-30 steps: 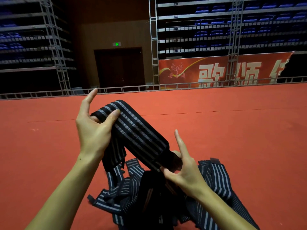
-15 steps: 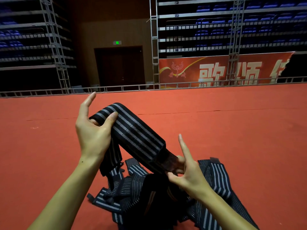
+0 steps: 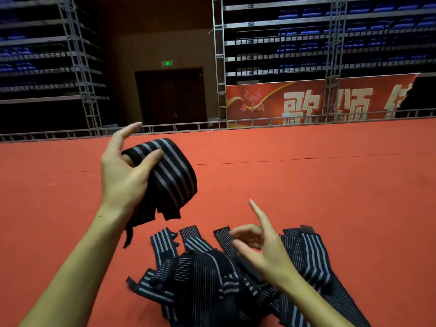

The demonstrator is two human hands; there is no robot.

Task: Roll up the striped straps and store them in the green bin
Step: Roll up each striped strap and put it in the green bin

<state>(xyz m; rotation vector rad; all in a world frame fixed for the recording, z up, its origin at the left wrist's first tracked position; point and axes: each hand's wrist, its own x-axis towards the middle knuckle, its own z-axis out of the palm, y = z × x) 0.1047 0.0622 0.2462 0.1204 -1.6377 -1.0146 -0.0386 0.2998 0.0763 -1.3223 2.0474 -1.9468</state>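
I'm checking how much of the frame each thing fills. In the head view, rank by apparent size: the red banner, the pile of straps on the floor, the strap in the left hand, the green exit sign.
1. Red banner, though it is far off
2. Pile of straps
3. Held strap
4. Exit sign

We record a red carpet (image 3: 330, 185) across the frame's middle, a red banner (image 3: 318, 100) upper right, blue seats (image 3: 377, 20) above it, a dark door (image 3: 171, 97) upper centre
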